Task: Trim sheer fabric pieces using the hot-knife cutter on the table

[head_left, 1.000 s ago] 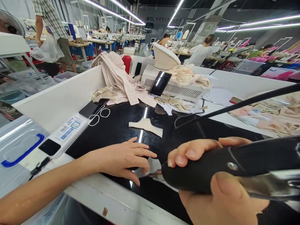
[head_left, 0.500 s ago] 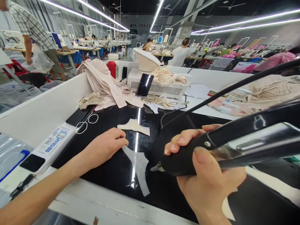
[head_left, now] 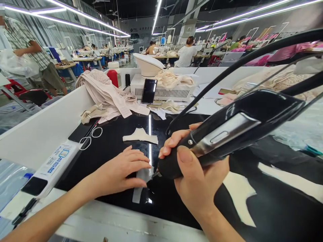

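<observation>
My right hand (head_left: 194, 174) is wrapped round the handle of a black hand tool (head_left: 227, 134) with a silver strip and a black cable; its small metal tip points down-left at a thin translucent strip (head_left: 141, 185) on the glossy black worktop (head_left: 118, 141). My left hand (head_left: 121, 169) lies flat with fingers stretched out, pressing on that strip's left side. A cream fabric piece (head_left: 140, 135) lies just beyond my hands.
A pile of beige fabric (head_left: 106, 90), a white machine (head_left: 161, 90) with a phone (head_left: 148, 90) leaning on it, scissors (head_left: 88, 136) and a white device (head_left: 50, 168) at the left. White walls enclose the bench. A person in a checked shirt (head_left: 30, 50) stands far left; others sit behind.
My right hand has brought the tool down and left so its tip meets the strip. My left hand moved onto the strip and flattened over it. The view has shifted right.
</observation>
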A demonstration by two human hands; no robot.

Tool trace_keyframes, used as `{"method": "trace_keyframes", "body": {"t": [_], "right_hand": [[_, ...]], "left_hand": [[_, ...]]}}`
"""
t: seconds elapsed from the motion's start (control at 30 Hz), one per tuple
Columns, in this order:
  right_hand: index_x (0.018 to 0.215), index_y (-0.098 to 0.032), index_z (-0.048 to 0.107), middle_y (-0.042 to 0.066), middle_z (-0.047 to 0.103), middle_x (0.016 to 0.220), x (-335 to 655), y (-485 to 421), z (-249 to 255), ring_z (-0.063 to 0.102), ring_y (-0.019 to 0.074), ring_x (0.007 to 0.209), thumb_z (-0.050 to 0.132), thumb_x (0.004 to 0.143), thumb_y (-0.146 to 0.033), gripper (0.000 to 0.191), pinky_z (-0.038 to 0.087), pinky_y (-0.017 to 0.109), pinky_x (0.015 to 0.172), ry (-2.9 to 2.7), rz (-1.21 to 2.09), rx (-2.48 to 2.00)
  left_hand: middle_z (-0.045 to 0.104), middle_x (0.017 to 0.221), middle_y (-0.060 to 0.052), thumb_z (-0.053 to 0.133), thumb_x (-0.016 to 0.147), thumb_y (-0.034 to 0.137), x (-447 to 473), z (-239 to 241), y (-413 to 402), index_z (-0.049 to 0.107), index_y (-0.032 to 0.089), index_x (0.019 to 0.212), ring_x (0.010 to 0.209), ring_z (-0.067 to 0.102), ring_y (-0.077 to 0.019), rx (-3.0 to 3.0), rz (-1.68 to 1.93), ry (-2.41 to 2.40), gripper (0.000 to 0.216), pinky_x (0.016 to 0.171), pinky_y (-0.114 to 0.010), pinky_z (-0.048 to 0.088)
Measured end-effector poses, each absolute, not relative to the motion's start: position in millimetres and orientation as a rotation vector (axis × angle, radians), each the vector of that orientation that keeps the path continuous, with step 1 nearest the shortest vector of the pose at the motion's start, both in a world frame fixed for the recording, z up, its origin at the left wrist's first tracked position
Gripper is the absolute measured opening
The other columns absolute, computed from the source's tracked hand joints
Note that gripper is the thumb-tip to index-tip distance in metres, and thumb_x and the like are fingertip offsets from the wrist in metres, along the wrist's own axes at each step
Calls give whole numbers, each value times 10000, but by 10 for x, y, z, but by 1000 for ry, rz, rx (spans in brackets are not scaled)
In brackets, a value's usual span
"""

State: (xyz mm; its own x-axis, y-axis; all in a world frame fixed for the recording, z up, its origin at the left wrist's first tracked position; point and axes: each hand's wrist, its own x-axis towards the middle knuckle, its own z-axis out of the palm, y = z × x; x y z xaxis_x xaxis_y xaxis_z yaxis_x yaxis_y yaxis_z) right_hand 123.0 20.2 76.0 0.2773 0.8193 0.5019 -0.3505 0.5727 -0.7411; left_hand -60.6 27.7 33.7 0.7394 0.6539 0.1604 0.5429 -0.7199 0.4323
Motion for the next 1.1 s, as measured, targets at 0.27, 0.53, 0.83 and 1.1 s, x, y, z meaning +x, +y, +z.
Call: {"method": "trace_keyframes", "body": {"t": [0.27,0.53,0.83,1.1], "right_hand": [[1013,-257,547,-39,653,742,1180,187,690,617,153,573,792,789,-295,334,553,306,512,-1078,816,-565],[1039,-274,593,-19,632,775,1204,171,664,611,157,586,790,810,-285,302,541,297,496,-1092,828,-522],[1023,-274,574,-21,617,767,1186,131,672,613,173,594,770,822,-296,282,536,332,524,-1087,834,-603],[1106,-284,585,-24,624,763,1156,71,645,603,168,601,789,829,-330,348,502,320,545,-1117,886,-514]], "left_hand": [[531,1494,-109,779,822,522,-636,300,263,592,279,1396,1443,389,-329,2499,269,813,651,1236,-595,165],[523,1508,-99,772,825,536,-643,318,262,562,305,1426,1431,401,-327,2512,243,801,677,1231,-610,153],[529,1505,-106,786,817,519,-660,290,267,566,306,1422,1420,422,-342,2526,280,776,678,1220,-620,173],[526,1511,-77,774,842,484,-633,355,282,582,285,1392,1443,389,-325,2507,262,740,615,1226,-604,176]]}}
